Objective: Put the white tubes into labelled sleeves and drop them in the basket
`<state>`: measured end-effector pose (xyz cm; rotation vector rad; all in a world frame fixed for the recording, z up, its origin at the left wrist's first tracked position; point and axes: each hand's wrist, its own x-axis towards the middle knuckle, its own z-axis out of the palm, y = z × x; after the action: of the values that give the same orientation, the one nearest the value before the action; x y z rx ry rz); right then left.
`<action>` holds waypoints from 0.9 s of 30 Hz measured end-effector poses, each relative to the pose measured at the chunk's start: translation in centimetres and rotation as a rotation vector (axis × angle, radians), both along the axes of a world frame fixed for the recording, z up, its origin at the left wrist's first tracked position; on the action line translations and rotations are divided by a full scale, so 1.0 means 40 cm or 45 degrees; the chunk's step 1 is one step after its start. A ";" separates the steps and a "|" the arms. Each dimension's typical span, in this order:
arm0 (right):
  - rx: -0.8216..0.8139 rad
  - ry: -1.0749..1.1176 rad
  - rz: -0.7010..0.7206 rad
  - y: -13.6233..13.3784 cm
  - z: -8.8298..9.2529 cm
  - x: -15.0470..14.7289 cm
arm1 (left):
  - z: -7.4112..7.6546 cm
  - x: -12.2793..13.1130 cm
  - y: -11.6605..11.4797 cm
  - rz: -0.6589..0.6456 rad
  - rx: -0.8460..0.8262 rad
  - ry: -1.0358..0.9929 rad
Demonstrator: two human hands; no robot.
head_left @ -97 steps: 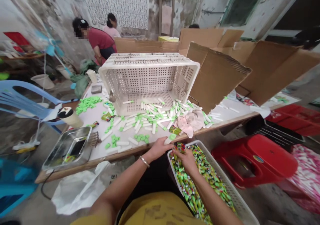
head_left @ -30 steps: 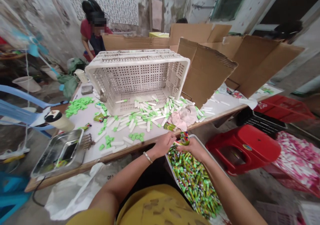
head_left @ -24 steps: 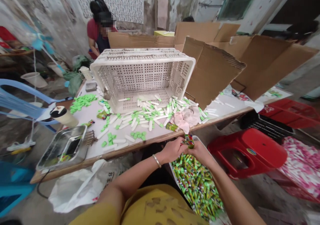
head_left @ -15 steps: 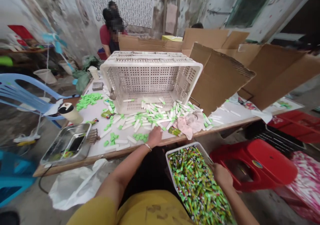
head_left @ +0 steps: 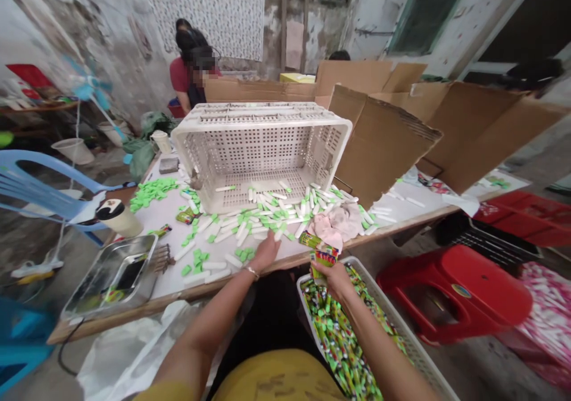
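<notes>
A bunch of printed wrappers [head_left: 325,257] is grasped in the right hand [head_left: 334,279], just off the front edge of the table [head_left: 401,213], above a pale bin [head_left: 422,353] filled with wrapped tubes [head_left: 345,338]. The left hand [head_left: 266,252] reaches over that front edge, fingertips at a green-capped white tube [head_left: 279,232]; at this size I cannot tell whether they have closed on it. More such tubes spread back from there into a white crate [head_left: 263,151] lying on its side, open toward the person. A pink cloth [head_left: 336,225] lies by the front edge, beside another printed packet [head_left: 311,240]. Loose green caps [head_left: 154,191] are heaped near the left edge, and a metal tray [head_left: 145,285] sits at the front left corner. Cardboard [head_left: 383,145] stands right of the crate.
</notes>
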<state>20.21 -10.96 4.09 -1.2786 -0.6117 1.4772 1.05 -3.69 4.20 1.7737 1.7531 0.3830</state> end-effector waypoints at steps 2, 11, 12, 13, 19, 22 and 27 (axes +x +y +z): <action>0.021 0.004 0.029 0.001 -0.003 -0.019 | 0.022 0.025 -0.037 -0.111 0.026 -0.363; 0.057 0.142 0.224 -0.044 0.026 -0.026 | 0.026 0.107 -0.108 -0.133 -0.294 -1.044; 0.054 0.165 0.268 -0.050 0.031 -0.015 | 0.025 0.110 -0.108 -0.144 -0.300 -1.060; 0.047 0.193 0.318 -0.054 0.036 -0.003 | 0.026 0.113 -0.108 -0.164 -0.298 -1.077; -0.049 0.278 0.336 -0.061 0.055 0.033 | 0.039 0.132 -0.108 -0.294 -0.257 -1.126; -0.047 0.310 0.238 -0.055 0.051 0.035 | 0.039 0.134 -0.103 -0.202 -0.198 -1.120; -0.066 0.259 0.122 -0.045 0.045 0.038 | 0.034 0.129 -0.105 -0.126 -0.215 -1.125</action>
<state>21.73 -12.75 5.90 -1.1338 -0.5083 1.6875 6.19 -7.89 5.57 1.2593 1.0245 0.7994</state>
